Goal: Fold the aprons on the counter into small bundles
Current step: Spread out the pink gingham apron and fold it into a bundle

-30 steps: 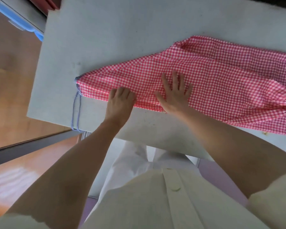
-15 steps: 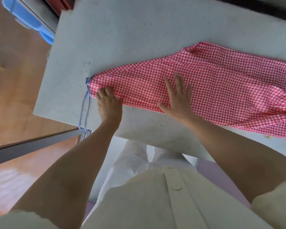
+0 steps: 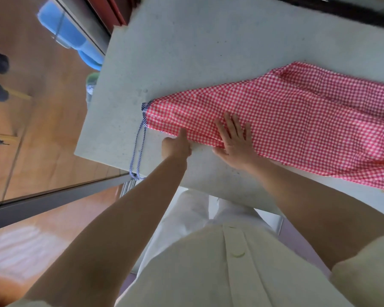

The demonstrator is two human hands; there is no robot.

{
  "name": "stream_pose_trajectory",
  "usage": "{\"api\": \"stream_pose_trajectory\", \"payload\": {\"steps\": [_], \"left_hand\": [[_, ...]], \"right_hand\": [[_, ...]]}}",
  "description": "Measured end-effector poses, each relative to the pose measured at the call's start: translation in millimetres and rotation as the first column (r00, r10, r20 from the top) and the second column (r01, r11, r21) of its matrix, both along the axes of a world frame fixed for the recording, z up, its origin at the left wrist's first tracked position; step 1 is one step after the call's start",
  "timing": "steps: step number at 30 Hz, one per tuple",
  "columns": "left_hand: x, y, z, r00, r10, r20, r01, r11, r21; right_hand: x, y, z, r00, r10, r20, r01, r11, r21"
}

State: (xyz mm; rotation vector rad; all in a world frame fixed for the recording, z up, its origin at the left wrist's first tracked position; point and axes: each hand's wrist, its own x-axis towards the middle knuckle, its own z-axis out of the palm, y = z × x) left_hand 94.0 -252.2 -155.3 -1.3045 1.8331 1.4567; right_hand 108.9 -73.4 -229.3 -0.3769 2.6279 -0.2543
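A red-and-white checked apron (image 3: pixel 297 116) lies folded lengthwise across the pale grey counter (image 3: pixel 186 52), running off the right edge of the view. Its blue-and-white striped tie cord (image 3: pixel 140 147) trails from the left end over the counter's near edge. My right hand (image 3: pixel 235 140) lies flat with fingers spread on the apron's near fold. My left hand (image 3: pixel 175 145) sits at the near edge of the apron's left part, fingers curled with one finger touching the cloth; whether it grips the fabric is unclear.
The counter's left corner and near edge are close to my hands. Beyond it lies a wooden floor (image 3: pixel 42 134) with a blue plastic container (image 3: pixel 69 34) and a metal rail (image 3: pixel 53 196). A dark strip (image 3: pixel 341 12) runs along the counter's far side.
My left hand has slid back right along the apron's near edge and curled its fingers. My right hand stays flat on the cloth. The camera view has shifted left.
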Motion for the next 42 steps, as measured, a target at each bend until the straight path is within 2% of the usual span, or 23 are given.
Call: {"api": "stream_pose_trajectory", "payload": {"steps": [2, 4, 7, 9, 12, 15, 20, 23, 25, 27, 29, 30, 32, 34, 35, 37, 38, 39, 40, 42], "left_hand": [[-8.4, 10.8, 8.2, 0.985, 0.159, 0.071, -0.172, 0.955, 0.242], [-14.2, 22.2, 10.0, 0.969, 0.230, 0.087, -0.246, 0.901, 0.358], [-12.6, 37.5, 7.1, 0.961, 0.270, 0.065, -0.276, 0.899, 0.339], [-8.8, 47.3, 8.3, 0.965, 0.245, 0.091, -0.262, 0.906, 0.334], [-17.2, 58.6, 10.2, 0.972, 0.191, 0.139, -0.232, 0.886, 0.402], [-28.3, 67.9, 10.5, 0.987, 0.121, 0.105, -0.153, 0.904, 0.398], [-29.1, 75.0, -0.4, 0.964, 0.265, 0.002, -0.250, 0.907, 0.340], [-25.6, 85.3, -3.6, 0.944, 0.240, -0.228, -0.203, 0.963, 0.175], [-26.1, 100.9, 3.9, 0.902, 0.121, -0.415, -0.124, 0.992, 0.019], [-27.9, 132.5, 18.8, 0.830, -0.078, -0.553, 0.035, 0.996, -0.087], [-28.3, 172.3, 31.7, 0.728, -0.354, -0.587, 0.257, 0.935, -0.246], [-27.3, 191.7, 33.6, 0.651, -0.482, -0.587, 0.339, 0.876, -0.344], [-18.9, 238.0, 33.4, 0.455, -0.716, -0.530, 0.484, 0.698, -0.527], [-4.6, 286.2, 30.9, 0.205, -0.874, -0.440, 0.587, 0.470, -0.659], [4.0, 310.5, 26.5, 0.094, -0.923, -0.374, 0.637, 0.344, -0.690], [16.8, 333.6, 14.2, -0.103, -0.972, -0.213, 0.704, 0.080, -0.705], [24.4, 344.3, 5.5, -0.172, -0.968, -0.182, 0.719, 0.003, -0.695], [32.1, 355.8, -0.5, -0.211, -0.962, -0.173, 0.734, -0.038, -0.679], [37.0, 358.0, -5.7, -0.213, -0.955, -0.204, 0.747, -0.025, -0.665], [43.9, 363.7, -12.0, -0.169, -0.943, -0.287, 0.730, 0.076, -0.680]], "right_hand": [[2.5, -1.1, 5.2, 0.993, -0.083, -0.085, 0.073, 0.990, -0.124], [2.6, 2.9, 15.2, 0.961, -0.221, -0.168, 0.181, 0.957, -0.225], [4.2, 16.9, 24.8, 0.844, -0.426, -0.327, 0.357, 0.900, -0.250], [9.4, 29.4, 22.7, 0.792, -0.514, -0.330, 0.466, 0.858, -0.217], [16.2, 40.3, 19.9, 0.826, -0.521, -0.212, 0.503, 0.853, -0.139], [14.0, 43.3, 22.9, 0.862, -0.497, -0.097, 0.492, 0.868, -0.068], [11.7, 58.5, 26.5, 0.878, -0.478, 0.023, 0.475, 0.866, -0.158], [13.3, 68.0, 34.3, 0.856, -0.493, 0.153, 0.516, 0.803, -0.299], [12.2, 77.9, 47.8, 0.798, -0.502, 0.333, 0.602, 0.683, -0.414], [11.4, 93.9, 64.7, 0.667, -0.478, 0.571, 0.745, 0.430, -0.511], [10.9, 113.0, 77.6, 0.517, -0.453, 0.726, 0.841, 0.110, -0.530], [10.8, 124.2, 82.6, 0.441, -0.472, 0.763, 0.855, -0.037, -0.517], [17.4, 160.2, 90.8, 0.321, -0.494, 0.808, 0.814, -0.292, -0.502], [31.3, 206.8, 93.6, 0.282, -0.458, 0.843, 0.730, -0.467, -0.499], [39.8, 233.1, 94.6, 0.281, -0.457, 0.844, 0.704, -0.500, -0.505], [49.9, 260.6, 95.2, 0.277, -0.481, 0.832, 0.718, -0.472, -0.512], [54.2, 274.0, 92.7, 0.240, -0.516, 0.822, 0.736, -0.456, -0.501], [58.4, 290.3, 88.5, 0.176, -0.565, 0.806, 0.751, -0.453, -0.481], [61.2, 298.4, 82.7, 0.113, -0.602, 0.790, 0.758, -0.462, -0.460], [69.3, 320.6, 76.6, 0.056, -0.682, 0.729, 0.781, -0.425, -0.457]]}}
